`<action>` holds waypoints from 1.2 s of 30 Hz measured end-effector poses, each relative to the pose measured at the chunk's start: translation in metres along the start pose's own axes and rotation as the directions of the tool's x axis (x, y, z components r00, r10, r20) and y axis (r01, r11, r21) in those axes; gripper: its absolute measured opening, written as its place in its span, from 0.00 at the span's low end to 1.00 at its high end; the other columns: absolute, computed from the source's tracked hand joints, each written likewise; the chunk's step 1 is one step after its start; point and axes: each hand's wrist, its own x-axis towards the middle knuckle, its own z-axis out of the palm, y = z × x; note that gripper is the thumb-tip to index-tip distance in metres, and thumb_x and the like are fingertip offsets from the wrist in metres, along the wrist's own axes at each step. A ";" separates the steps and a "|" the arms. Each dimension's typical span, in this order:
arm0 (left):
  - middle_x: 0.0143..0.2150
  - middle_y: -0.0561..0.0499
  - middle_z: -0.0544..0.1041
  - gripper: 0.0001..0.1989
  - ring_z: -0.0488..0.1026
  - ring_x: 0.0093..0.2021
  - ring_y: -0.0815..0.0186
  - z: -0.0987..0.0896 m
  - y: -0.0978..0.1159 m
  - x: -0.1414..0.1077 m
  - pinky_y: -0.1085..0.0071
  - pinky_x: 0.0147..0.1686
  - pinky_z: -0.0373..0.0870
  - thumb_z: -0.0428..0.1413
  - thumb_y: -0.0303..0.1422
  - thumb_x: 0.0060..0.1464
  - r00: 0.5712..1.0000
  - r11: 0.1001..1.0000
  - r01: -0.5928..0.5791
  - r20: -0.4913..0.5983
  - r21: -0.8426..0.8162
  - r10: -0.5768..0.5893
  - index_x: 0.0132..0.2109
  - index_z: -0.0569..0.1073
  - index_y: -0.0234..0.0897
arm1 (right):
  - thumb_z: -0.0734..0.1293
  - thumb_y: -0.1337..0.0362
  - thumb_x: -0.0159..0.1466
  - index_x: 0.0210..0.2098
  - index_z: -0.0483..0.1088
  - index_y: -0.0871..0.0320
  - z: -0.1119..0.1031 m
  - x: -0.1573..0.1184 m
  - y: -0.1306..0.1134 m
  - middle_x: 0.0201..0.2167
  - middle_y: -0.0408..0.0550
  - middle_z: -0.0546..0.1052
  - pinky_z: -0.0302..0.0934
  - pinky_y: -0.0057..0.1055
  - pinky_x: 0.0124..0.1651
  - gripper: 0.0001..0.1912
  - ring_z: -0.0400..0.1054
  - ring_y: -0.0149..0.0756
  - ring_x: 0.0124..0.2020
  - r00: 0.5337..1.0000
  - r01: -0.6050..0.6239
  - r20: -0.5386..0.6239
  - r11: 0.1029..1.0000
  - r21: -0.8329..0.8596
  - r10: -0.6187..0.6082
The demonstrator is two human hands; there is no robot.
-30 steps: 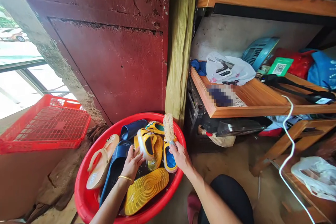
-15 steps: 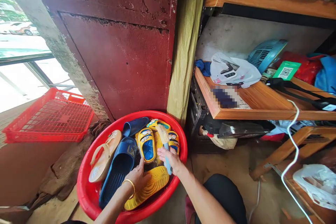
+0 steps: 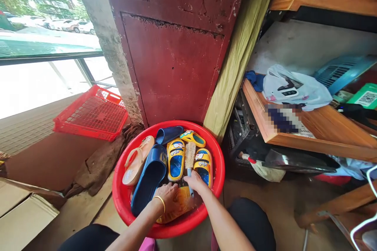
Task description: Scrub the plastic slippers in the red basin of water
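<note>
My right hand (image 3: 194, 181) is closed round the blue-grey handle of a scrubbing brush (image 3: 190, 156), whose pale bristles point away from me. My left hand (image 3: 167, 193), with a gold bangle at the wrist, is curled at the edge of a yellow slipper (image 3: 179, 206) lying partly under water; its fingertips are hidden. Both hands are inside a red basin (image 3: 216, 200). Around them are a yellow child's slipper with blue insole (image 3: 176, 164), a matching one (image 3: 204, 166) on the right, another yellow one (image 3: 193, 138) behind, two navy slippers (image 3: 147, 188) (image 3: 169, 134) and a beige sandal (image 3: 138, 160).
A dark red door (image 3: 176, 62) stands right behind the basin. To the left are a red plastic crate (image 3: 92, 115) and cardboard (image 3: 26, 215). On the right, a wooden shelf (image 3: 321, 145) holds a white plastic bag (image 3: 294, 88) and a blue fan (image 3: 344, 72). My knees flank the basin.
The view has swung left, so the basin appears further right. The brush has turned more upright, its bristles now between the child's slippers. The near yellow slipper sits lower in the water.
</note>
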 end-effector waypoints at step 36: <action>0.58 0.35 0.73 0.37 0.76 0.54 0.50 -0.063 0.015 -0.008 0.51 0.49 0.77 0.54 0.58 0.55 0.894 -0.206 -0.278 -0.174 -0.938 -0.413 0.61 0.65 0.36 | 0.65 0.52 0.68 0.50 0.70 0.57 -0.057 -0.093 -0.043 0.43 0.54 0.80 0.70 0.37 0.49 0.17 0.76 0.45 0.44 0.723 0.519 -0.603 0.842 0.150 -0.338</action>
